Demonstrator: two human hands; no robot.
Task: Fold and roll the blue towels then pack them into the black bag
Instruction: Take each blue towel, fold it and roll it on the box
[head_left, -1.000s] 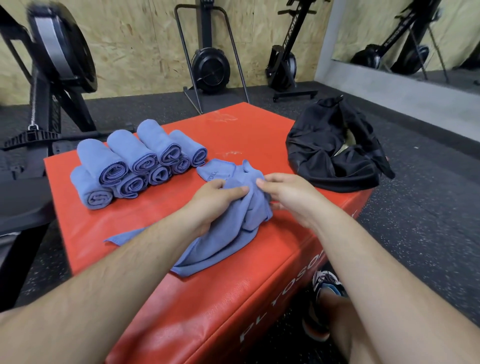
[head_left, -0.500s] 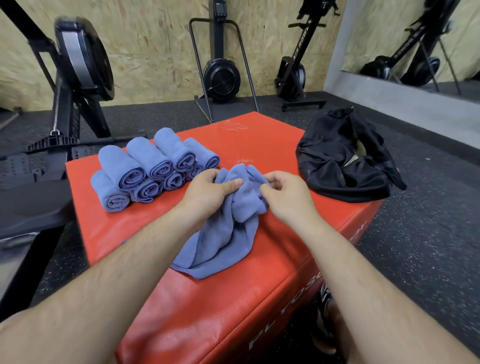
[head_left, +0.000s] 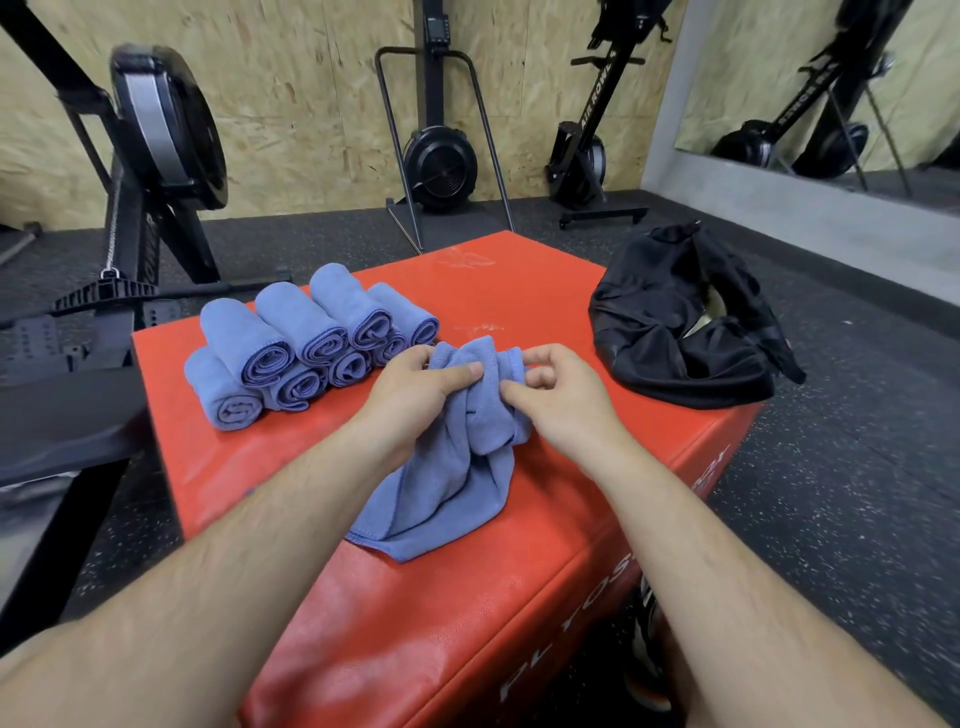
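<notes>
A loose, crumpled blue towel (head_left: 447, 483) lies in the middle of the red padded box (head_left: 530, 291). My left hand (head_left: 415, 395) grips its bunched top edge, thumb pressed on the cloth. My right hand (head_left: 556, 400) pinches the same top edge just to the right, fingers curled. The rest of the towel trails toward me over the box top. Several rolled blue towels (head_left: 306, 343) are stacked in a pile at the box's back left. The black bag (head_left: 675, 332) slumps at the back right corner, its mouth partly open.
Black rowing machines stand around: one (head_left: 156, 145) close on the left, two more, one (head_left: 441, 156) and another (head_left: 587, 156), against the wooden wall. A mirror (head_left: 831, 78) hangs at the right. The floor is dark rubber. My shoe (head_left: 644, 654) shows beside the box's front right.
Both hands have gathered the towel's top edge closer together and lifted it a little; the cloth that spread left over the box has been drawn in under my left arm.
</notes>
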